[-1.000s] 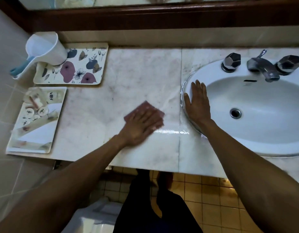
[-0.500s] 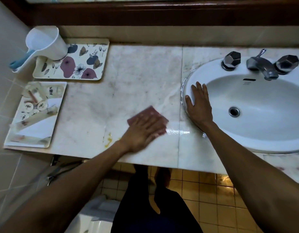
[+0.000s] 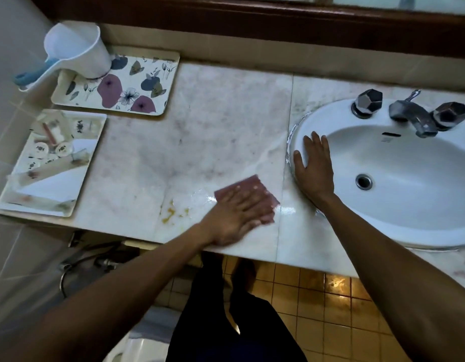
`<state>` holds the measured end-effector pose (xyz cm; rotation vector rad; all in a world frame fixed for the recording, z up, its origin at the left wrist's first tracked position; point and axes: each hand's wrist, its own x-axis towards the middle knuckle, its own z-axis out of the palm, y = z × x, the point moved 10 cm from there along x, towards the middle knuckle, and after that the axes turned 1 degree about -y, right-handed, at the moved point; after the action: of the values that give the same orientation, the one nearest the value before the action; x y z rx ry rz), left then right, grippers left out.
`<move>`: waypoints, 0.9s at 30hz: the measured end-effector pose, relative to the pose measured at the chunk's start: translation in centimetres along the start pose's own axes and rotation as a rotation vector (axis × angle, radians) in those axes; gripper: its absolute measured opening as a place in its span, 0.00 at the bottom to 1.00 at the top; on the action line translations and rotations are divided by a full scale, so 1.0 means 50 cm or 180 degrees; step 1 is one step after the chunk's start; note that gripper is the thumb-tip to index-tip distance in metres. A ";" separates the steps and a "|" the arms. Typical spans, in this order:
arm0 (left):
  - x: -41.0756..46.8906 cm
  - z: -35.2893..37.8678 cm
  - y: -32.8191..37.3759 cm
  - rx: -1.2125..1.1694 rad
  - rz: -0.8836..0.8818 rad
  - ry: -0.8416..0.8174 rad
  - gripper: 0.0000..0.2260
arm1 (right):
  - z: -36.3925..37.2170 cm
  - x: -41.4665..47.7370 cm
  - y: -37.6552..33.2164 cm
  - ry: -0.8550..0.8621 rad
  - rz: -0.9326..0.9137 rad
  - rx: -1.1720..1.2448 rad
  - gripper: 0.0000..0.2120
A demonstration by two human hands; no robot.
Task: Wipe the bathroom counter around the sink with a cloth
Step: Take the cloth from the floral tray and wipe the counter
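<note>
My left hand (image 3: 235, 216) lies flat on a pink cloth (image 3: 249, 188), pressing it onto the pale marble counter (image 3: 205, 137) near the front edge. A wet shiny streak runs on both sides of the cloth. Just left of the hand is a yellow-brown stain (image 3: 171, 212). My right hand (image 3: 315, 165) rests flat, fingers together, on the left rim of the white oval sink (image 3: 414, 205), holding nothing.
A floral tray (image 3: 137, 92) carries a white scoop with a blue handle (image 3: 74, 53) at the back left. A second tray (image 3: 43, 186) with small toiletries sits at the left edge. The tap (image 3: 411, 117) and two dark knobs stand behind the basin. Tiled floor lies below.
My left hand has slid the cloth towards the counter's front edge and slightly right, uncovering the yellow-brown stain. The right hand has stayed on the sink rim.
</note>
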<state>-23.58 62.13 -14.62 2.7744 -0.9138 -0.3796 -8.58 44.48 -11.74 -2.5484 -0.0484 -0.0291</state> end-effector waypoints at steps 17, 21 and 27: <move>-0.326 -0.031 -0.316 -0.0805 -0.2585 0.0745 0.24 | 0.253 -0.074 -0.330 -0.0739 -0.0867 -0.0012 0.23; -0.319 0.011 -0.166 -0.0512 -0.2067 0.0614 0.24 | 0.303 -0.084 -0.374 -0.0901 -0.1031 -0.0306 0.25; -0.364 -0.033 -0.313 -0.0307 -0.2183 0.0773 0.23 | 0.310 -0.091 -0.364 -0.0747 -0.1120 -0.0612 0.25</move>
<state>-28.55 85.63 -13.90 2.8750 0.1271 -0.1621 -13.72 68.08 -14.58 -2.6892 -0.6112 0.1348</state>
